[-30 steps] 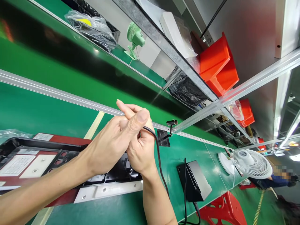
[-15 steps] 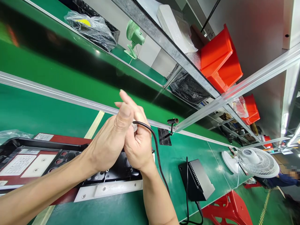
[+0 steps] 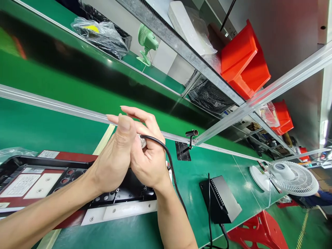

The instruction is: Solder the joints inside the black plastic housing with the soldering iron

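The right hand (image 3: 149, 157) is raised above the bench with its palm turned toward the camera, and its fingers are curled shut around the metal end of a black cable (image 3: 169, 166). The left hand (image 3: 114, 155) is pressed against it from the left, the thumb held upright against the right hand's fingers, with its fingers closed onto the same cable end; how firmly they pinch it cannot be told. The silver connector (image 3: 142, 141) is seen only as a small glint between the two hands, so its exact facing is not clear, but the end of the cable is directed leftward and slightly up into the hands. From there the cable's long axis is bent in an arc: it is carried to the right out of the grip, then down along the right wrist and forearm toward the lower edge of the view. Both forearms are brought in from the lower edge, the left at a low slant from the left corner, the right more steeply from below.

Beneath the hands a black and red panel assembly (image 3: 38, 178) is laid flat on the green bench (image 3: 38, 124). A black box (image 3: 220, 202) with its own lead is set well to the right, near a white fan (image 3: 290, 178).
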Motion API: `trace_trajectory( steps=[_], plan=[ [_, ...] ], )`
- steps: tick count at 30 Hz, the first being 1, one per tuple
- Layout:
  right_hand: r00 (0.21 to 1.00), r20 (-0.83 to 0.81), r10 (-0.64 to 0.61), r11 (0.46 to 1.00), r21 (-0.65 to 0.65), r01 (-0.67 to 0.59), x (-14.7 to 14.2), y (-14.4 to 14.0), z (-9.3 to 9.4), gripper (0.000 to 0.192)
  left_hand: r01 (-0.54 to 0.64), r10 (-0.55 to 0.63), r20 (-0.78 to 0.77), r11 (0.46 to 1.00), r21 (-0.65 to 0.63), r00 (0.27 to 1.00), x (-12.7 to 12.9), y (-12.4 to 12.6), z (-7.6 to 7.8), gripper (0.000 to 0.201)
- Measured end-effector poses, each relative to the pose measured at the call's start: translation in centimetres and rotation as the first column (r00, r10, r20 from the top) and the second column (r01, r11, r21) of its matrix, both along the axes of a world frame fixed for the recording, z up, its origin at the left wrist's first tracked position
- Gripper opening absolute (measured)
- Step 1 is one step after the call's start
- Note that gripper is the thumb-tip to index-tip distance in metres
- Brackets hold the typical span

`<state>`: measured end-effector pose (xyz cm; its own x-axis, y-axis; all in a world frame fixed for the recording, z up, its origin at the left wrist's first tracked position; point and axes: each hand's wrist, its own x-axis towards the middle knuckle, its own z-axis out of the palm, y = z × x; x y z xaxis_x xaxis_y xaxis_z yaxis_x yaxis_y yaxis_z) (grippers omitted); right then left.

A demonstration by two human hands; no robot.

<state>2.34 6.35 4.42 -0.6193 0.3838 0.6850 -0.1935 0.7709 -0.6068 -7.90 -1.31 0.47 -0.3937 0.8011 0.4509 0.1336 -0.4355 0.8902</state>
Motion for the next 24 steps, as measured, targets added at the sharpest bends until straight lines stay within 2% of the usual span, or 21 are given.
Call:
trace_trajectory(
  steps=[3, 7, 10, 17, 24],
  plan=[
    [0.999, 0.035, -0.023, 1.0, 0.011, 0.023, -0.2, -0.1, -0.2, 0.045, 0.024, -0.025, 0.057, 0.999, 0.025, 0.998, 0.0, 0.0, 0.2, 0.098],
    [1.0, 0.002, 0.026, 1.0, 0.014, -0.026, -0.5, 0.1, -0.6, 0.048, -0.07, 0.069, 0.011, 0.991, 0.115, 0.998, 0.2, 0.2, 1.2, 0.091],
    [0.999, -0.001, 0.049, 0.999, -0.009, -0.049, -0.4, 0.1, -0.5, 0.048, -0.082, 0.084, -0.005, 0.983, 0.162, 0.996, 0.4, 0.2, 1.7, 0.09],
    [0.998, 0.043, 0.047, 0.999, -0.002, -0.047, -0.6, 0.6, -0.2, 0.048, -0.052, 0.049, 0.026, 0.99, 0.128, 0.998, 0.3, 0.1, 1.5, 0.09],
    [0.999, 0.032, 0.043, 0.999, -0.006, -0.043, -1.2, 1.0, -0.8, 0.051, -0.113, 0.108, 0.038, 0.984, 0.14, 0.993, 0.3, 0.1, 2.2, 0.088]
  ],
)
